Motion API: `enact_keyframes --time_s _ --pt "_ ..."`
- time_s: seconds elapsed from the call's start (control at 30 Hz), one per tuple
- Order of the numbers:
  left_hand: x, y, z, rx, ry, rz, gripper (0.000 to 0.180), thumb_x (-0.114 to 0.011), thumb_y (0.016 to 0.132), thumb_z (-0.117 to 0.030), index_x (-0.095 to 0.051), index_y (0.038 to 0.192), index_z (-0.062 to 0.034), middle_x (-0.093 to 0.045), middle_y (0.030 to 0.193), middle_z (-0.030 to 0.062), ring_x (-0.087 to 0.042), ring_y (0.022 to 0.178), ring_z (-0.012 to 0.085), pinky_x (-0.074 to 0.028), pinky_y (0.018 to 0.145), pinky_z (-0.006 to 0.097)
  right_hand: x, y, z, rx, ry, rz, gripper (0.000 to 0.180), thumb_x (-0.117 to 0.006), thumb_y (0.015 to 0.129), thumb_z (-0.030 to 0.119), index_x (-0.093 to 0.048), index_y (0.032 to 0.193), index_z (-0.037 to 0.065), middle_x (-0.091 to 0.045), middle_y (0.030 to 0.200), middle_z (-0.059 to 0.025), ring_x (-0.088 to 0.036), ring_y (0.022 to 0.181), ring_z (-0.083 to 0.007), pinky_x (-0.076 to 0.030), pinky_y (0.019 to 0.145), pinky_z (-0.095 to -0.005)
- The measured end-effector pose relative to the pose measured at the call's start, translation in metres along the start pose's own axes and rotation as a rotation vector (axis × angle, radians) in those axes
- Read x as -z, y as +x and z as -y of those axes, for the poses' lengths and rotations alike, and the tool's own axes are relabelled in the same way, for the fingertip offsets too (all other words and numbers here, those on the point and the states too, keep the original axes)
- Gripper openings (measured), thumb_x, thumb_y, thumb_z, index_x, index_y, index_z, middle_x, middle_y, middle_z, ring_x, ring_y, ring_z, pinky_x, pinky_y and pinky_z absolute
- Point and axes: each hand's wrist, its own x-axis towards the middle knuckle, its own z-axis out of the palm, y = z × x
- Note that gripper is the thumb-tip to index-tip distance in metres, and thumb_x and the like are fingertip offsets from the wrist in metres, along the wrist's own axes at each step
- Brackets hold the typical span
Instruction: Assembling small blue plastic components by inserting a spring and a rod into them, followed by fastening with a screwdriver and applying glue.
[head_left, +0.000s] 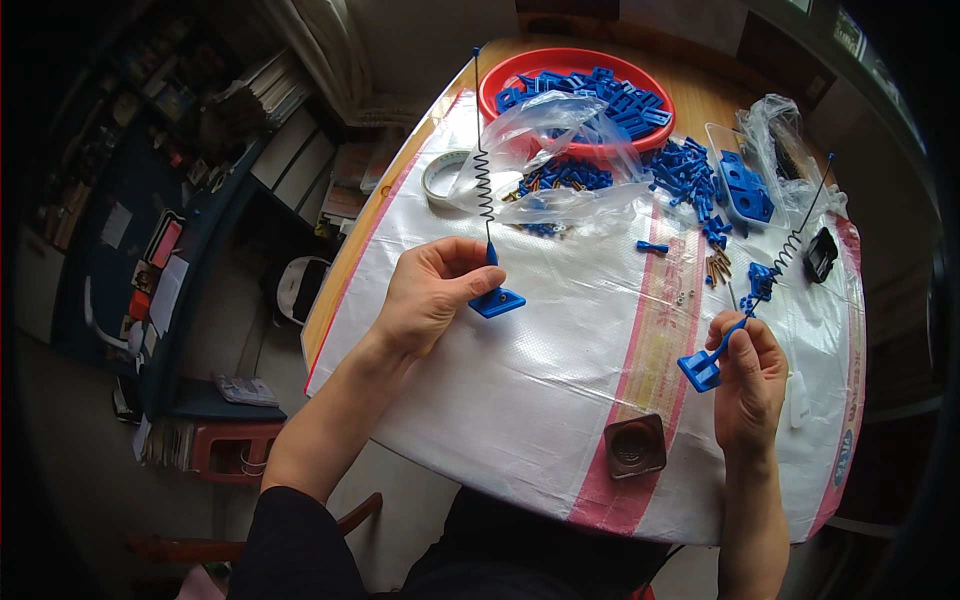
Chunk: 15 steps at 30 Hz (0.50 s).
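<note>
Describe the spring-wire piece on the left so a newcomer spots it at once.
Start at the big red basin heaped with blue parts. Come nearer, to the left grip, which pinches a blue-based piece topped by a coiled dark wire. Its wire stands nearly upright, whereas that of its twin in the right grip slants rightward.

Your wooden table [697,105]: white plastic sheet [480,400] spread over; on top, red basin [570,54], tape roll [429,186], square brown dish [635,446].

Pale daylight from the upper right, white sheet [500,400] bright, left side dim (fisheye corners black)
</note>
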Motion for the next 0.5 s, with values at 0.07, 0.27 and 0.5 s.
enact_keyframes --time_s 0.07,0.27,0.5 --pt "-0.0017 -0.0005 -0.0014 0.018 0.02 -0.036 0.021 -0.074 0.083 -0.005 -0.065 0.101 0.0017 -0.068 0.089 0.007 -0.064 0.078 0.0105 -0.056 0.075 0.025 0.0008 0.0005 -0.0013 0.003 0.015 0.003 0.021 -0.066 0.092 0.016 -0.065 0.106 0.0 -0.064 0.103 -0.0077 -0.056 0.101 -0.0152 -0.038 0.096 -0.0317" --pt "-0.0013 0.0013 0.0011 0.015 -0.041 -0.033 0.023 -0.074 0.084 -0.004 -0.064 0.103 0.0029 -0.068 0.088 0.0071 -0.065 0.076 0.0101 -0.057 0.073 0.024 0.0012 -0.0004 -0.0012 0.01 0.04 0.009 0.02 -0.067 0.092 0.014 -0.066 0.105 -0.001 -0.066 0.103 -0.0078 -0.058 0.1 -0.0149 -0.04 0.094 -0.0312" --pt "-0.0017 0.0049 0.0061 -0.1 0.113 -0.1 0.018 -0.073 0.085 -0.004 -0.065 0.101 -0.0018 -0.068 0.087 0.0043 -0.064 0.078 0.0076 -0.054 0.074 0.023 -0.0032 -0.0011 0.0001 0.014 0.012 0.015 0.024 -0.066 0.093 0.017 -0.065 0.108 -0.002 -0.067 0.103 -0.0072 -0.059 0.098 -0.0131 -0.042 0.091 -0.0277"
